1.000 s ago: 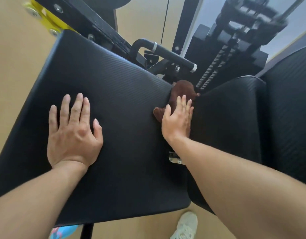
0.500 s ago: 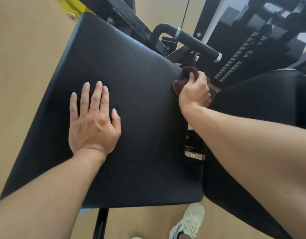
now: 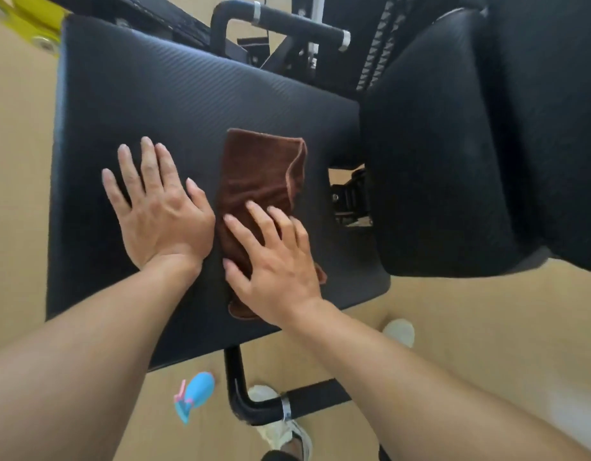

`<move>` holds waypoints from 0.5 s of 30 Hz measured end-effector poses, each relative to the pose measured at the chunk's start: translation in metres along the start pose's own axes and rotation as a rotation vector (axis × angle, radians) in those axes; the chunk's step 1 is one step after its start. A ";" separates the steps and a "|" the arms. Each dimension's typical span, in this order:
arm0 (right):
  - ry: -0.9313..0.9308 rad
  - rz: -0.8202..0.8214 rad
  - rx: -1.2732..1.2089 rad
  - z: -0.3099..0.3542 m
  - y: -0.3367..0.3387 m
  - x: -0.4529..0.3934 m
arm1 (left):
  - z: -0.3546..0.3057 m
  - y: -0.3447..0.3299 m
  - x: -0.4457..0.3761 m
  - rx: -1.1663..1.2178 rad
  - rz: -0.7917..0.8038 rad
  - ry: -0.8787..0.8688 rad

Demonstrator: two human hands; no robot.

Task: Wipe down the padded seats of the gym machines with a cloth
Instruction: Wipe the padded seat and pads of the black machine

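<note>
cloth (image 3: 259, 171): our right hand (image 3: 277, 261) hides its near half from us.
back pad (image 3: 487, 128): we lose it past the right edge.
shoe (image 3: 289, 437): our right forearm partly covers it.

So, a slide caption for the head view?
Right hand presses brown cloth on black seat; left hand rests beside.

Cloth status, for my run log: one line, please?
cloth: flat on seat | right hand: pressing cloth | left hand: flat on seat
</note>
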State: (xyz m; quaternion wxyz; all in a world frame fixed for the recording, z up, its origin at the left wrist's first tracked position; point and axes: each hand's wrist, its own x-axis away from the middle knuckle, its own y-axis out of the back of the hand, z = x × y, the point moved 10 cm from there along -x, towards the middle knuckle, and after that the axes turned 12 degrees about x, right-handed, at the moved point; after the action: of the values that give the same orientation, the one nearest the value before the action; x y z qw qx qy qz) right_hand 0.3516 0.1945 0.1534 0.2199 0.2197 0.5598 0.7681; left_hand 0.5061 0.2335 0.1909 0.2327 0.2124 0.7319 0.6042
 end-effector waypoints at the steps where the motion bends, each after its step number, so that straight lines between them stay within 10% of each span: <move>1: 0.006 0.001 -0.013 -0.001 -0.003 -0.006 | 0.000 -0.001 0.000 0.003 0.000 -0.006; 15: -0.703 -0.013 -0.321 -0.143 -0.040 0.124 | -0.002 -0.004 0.000 -0.018 0.015 -0.039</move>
State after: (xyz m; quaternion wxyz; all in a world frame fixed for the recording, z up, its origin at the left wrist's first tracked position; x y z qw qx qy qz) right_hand 0.1720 0.1687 0.0866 0.4348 0.4289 0.3241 0.7224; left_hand 0.5046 0.2310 0.1872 0.2444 0.2276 0.7200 0.6083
